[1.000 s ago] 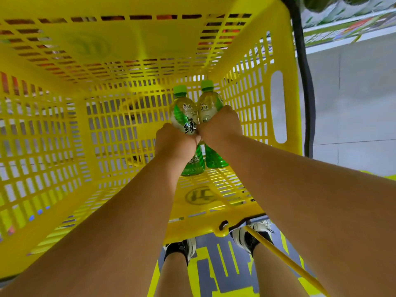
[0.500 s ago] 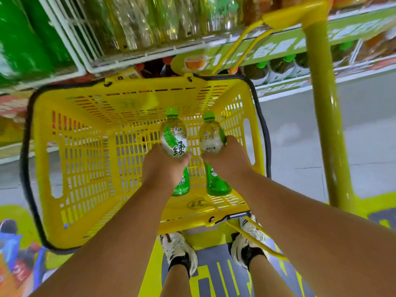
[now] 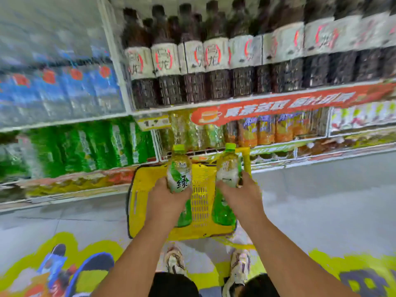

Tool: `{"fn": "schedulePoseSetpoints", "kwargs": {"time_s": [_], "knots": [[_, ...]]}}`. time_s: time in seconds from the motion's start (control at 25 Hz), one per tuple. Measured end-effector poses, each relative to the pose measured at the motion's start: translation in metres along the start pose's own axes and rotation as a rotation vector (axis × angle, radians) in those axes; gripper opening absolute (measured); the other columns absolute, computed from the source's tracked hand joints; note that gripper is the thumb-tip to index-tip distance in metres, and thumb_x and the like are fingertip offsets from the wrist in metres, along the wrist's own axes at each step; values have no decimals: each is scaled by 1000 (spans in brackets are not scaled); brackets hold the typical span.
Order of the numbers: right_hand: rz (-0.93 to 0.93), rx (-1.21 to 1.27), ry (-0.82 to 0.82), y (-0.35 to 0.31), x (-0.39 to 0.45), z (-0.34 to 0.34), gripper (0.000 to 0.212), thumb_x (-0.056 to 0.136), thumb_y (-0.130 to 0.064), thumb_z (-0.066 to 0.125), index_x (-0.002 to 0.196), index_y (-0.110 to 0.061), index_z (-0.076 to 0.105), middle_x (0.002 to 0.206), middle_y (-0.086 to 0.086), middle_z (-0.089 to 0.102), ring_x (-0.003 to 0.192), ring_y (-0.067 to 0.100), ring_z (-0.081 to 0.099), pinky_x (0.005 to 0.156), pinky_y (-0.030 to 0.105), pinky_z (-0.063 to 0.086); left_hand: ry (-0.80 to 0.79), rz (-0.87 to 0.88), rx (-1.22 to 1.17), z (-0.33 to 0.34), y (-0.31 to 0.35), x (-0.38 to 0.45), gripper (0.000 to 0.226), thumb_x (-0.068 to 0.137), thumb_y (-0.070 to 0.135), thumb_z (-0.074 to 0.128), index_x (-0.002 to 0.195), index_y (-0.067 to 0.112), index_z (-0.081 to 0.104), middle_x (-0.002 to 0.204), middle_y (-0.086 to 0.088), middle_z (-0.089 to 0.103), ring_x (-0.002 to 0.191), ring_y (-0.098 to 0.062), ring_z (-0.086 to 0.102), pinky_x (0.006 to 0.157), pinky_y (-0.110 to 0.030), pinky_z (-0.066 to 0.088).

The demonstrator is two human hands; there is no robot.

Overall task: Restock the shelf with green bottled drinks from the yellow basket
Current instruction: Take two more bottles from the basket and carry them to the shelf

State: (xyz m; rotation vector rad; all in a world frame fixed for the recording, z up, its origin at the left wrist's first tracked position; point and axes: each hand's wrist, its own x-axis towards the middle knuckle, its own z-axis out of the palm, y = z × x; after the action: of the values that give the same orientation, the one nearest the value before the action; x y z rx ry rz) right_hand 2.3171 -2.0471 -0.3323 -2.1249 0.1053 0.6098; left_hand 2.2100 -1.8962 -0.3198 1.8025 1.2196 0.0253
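Both forearms bare, no sleeves, watch or gloves on left hand (image 3: 165, 202) or right hand (image 3: 241, 197). Dark shorts (image 3: 173, 285) at near edge. Pale, brown-patterned sneakers (image 3: 174, 261), white soles; details too blurred to read.

Grey tiled floor (image 3: 321, 200); colourful floor decal (image 3: 64, 264); stocked shelving (image 3: 235, 103) ahead; view blurred.

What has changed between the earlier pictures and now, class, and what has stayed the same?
Both bottles have been lifted up out of the yellow basket toward the shelves. The left hand still grips the left bottle and the right hand the right bottle. The basket stays on the floor.
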Motion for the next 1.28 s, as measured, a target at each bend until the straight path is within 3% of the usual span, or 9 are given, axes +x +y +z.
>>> {"fn": "schedulePoseSetpoints", "kwargs": {"time_s": [0.12, 0.28, 0.36, 0.48, 0.64, 0.76, 0.88, 1.0, 1.28], "knots": [[-68, 75, -12, -55, -37, -47, 32, 81, -35, 82, 105, -26, 62, 83, -8, 70, 65, 6, 66, 54, 21, 57, 19, 107, -54, -50, 61, -40, 40, 81, 44, 81, 104, 22, 57, 88, 11, 61, 68, 0, 60, 56, -21, 44], [-205, 176, -19, -115, -78, -100, 31, 84, -27, 81, 108, -26, 62, 87, -10, 69, 69, 1, 63, 41, 7, 40, 49, 256, -112, -108, 117, -79, 50, 79, 49, 81, 115, 28, 54, 94, 15, 58, 89, -17, 59, 75, -31, 47], [-284, 203, 5, -144, -91, -119, 27, 83, -27, 81, 105, -25, 67, 89, -8, 72, 72, 6, 68, 48, 12, 45, 80, 317, -183, -131, 138, -92, 44, 80, 44, 82, 110, 26, 56, 98, 10, 61, 84, -12, 62, 68, -26, 52], [-378, 223, 30, -181, -109, -137, 32, 81, -35, 81, 109, -28, 68, 93, -8, 74, 79, 10, 72, 57, 21, 51, 64, 394, -252, -161, 166, -108, 37, 85, 42, 79, 103, 33, 49, 93, 19, 57, 70, 7, 51, 49, -9, 42], [-459, 256, 20, -223, -135, -151, 34, 81, -38, 81, 111, -32, 68, 95, -9, 75, 78, 8, 72, 55, 22, 56, 68, 434, -297, -195, 192, -114, 60, 79, 51, 81, 126, 26, 55, 119, 7, 62, 92, -7, 61, 72, -26, 46], [-487, 282, 7, -258, -154, -158, 22, 82, -37, 83, 94, -38, 64, 85, -16, 71, 69, 0, 67, 60, 24, 58, 97, 473, -293, -220, 209, -113, 79, 76, 54, 82, 141, 19, 53, 129, 3, 61, 108, -17, 59, 84, -30, 45], [-538, 256, 25, -288, -158, -164, 33, 79, -39, 84, 108, -35, 68, 94, -14, 73, 78, 3, 69, 71, 31, 58, 130, 520, -273, -249, 229, -115, 48, 78, 49, 83, 117, 30, 61, 106, 15, 64, 91, -6, 59, 70, -21, 42], [-597, 263, 9, -310, -154, -174, 39, 78, -40, 84, 114, -36, 67, 94, -17, 73, 80, 4, 71, 67, 29, 54, 187, 528, -302, -265, 248, -121, 23, 78, 44, 84, 94, 37, 68, 88, 17, 71, 80, -1, 65, 60, -21, 45], [-715, 194, -178, -311, -140, -180, 62, 70, -59, 81, 125, -35, 65, 114, -10, 72, 89, 8, 72, 63, 25, 56, 348, 430, -389, -257, 243, -172, 24, 79, 47, 83, 94, 35, 67, 92, 18, 69, 87, 1, 61, 61, -19, 41]]}}
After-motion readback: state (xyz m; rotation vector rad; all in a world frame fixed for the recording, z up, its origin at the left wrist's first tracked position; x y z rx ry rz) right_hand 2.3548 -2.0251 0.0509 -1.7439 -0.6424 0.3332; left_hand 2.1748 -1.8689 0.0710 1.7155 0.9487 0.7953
